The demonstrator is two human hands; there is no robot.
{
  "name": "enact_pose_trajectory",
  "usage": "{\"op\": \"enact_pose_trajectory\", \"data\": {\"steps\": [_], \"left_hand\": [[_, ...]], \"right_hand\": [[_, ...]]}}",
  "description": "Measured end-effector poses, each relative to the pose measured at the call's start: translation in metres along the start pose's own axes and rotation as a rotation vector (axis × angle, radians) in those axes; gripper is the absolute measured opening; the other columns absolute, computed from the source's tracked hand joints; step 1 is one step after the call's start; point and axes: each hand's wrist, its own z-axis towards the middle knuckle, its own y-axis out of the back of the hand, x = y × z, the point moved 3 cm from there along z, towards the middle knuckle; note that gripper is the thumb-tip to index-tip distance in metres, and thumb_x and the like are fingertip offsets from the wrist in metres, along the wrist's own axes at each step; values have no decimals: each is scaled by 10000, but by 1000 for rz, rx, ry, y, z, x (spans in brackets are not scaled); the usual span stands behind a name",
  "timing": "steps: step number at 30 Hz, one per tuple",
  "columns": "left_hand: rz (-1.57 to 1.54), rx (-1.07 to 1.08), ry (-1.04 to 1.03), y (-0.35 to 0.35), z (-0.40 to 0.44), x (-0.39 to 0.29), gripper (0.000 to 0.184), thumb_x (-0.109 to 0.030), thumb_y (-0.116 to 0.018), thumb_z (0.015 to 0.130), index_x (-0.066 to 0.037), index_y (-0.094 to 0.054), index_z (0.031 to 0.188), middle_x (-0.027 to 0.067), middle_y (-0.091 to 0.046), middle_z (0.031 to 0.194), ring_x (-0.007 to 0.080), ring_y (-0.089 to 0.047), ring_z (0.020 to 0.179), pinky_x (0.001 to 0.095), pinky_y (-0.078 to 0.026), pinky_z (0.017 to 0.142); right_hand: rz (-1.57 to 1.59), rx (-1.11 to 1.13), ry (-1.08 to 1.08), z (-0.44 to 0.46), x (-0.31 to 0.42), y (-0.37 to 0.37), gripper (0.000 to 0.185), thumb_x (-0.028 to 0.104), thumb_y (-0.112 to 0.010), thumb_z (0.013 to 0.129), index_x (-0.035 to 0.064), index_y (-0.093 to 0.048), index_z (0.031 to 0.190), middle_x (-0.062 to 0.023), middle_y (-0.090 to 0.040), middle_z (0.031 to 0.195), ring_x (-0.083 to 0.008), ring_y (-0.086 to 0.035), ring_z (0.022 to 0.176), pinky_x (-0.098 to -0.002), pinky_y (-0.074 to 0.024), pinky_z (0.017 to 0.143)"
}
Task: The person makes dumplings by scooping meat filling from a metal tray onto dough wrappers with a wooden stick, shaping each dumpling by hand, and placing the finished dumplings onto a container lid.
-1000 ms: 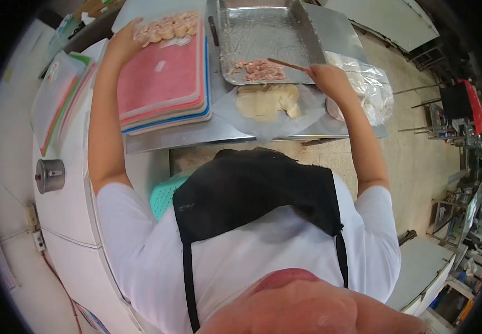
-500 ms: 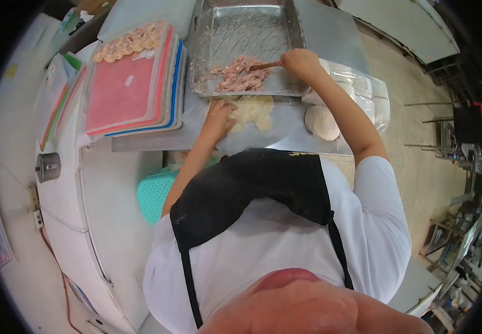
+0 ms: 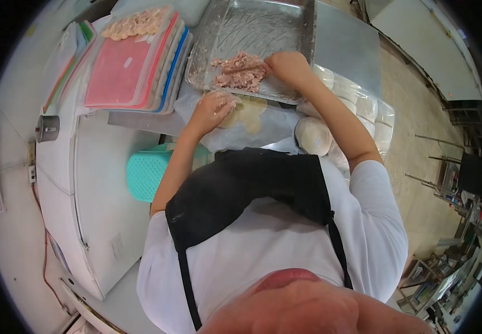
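My right hand [image 3: 288, 65] is closed around a thin wooden stick [image 3: 240, 70]. The stick's far end lies in a mound of pinkish minced meat [image 3: 242, 79], in the near part of a metal tray [image 3: 277, 96]. Just in front of the tray is my left hand [image 3: 213, 108], its fingers curled and whitish at the tips; what they hold, if anything, I cannot make out. Beside and partly under it, thin round dough wrappers [image 3: 249, 117] lie spread on a plastic sheet [image 3: 230, 138].
To the left stand stacked lidded boxes [image 3: 119, 75], with filled dumplings [image 3: 135, 23] on top. Bagged stacks of pale rounds [image 3: 357, 108] and one loose pale stack [image 3: 313, 135] sit at the right. A turquoise basket [image 3: 147, 173] is below the table edge.
My left hand has gone from among the wrappers to a closed curl near the tray's edge. My right hand has moved left and lower, bringing the stick into the meat. The view has shifted slightly.
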Motion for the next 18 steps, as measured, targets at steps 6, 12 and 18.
{"op": "enact_pose_trajectory", "data": {"steps": [6,12,18], "left_hand": [[-135,-39,80,-13,4,12,203,-201,-584,853,-45,-677,945,115,-653,959,282,-592,906,376,-467,810],[-950,-80,319,5,7,65,258,-227,-557,896,-19,-627,1032,95,-643,1031,213,-609,920,319,-475,818],[-1272,-547,416,62,58,74,308,-220,-512,933,6,-541,1140,116,-628,1019,163,-600,887,280,-469,794]], "right_hand": [[46,-41,235,-3,49,-26,189,187,-555,765,30,-654,732,-155,-654,736,-319,-656,698,-434,-518,582],[-98,102,113,25,30,19,170,159,-561,763,40,-680,748,-150,-670,764,-311,-667,709,-418,-528,578],[-88,127,77,10,68,15,147,141,-557,753,57,-675,724,-135,-665,742,-306,-666,712,-407,-523,566]]}}
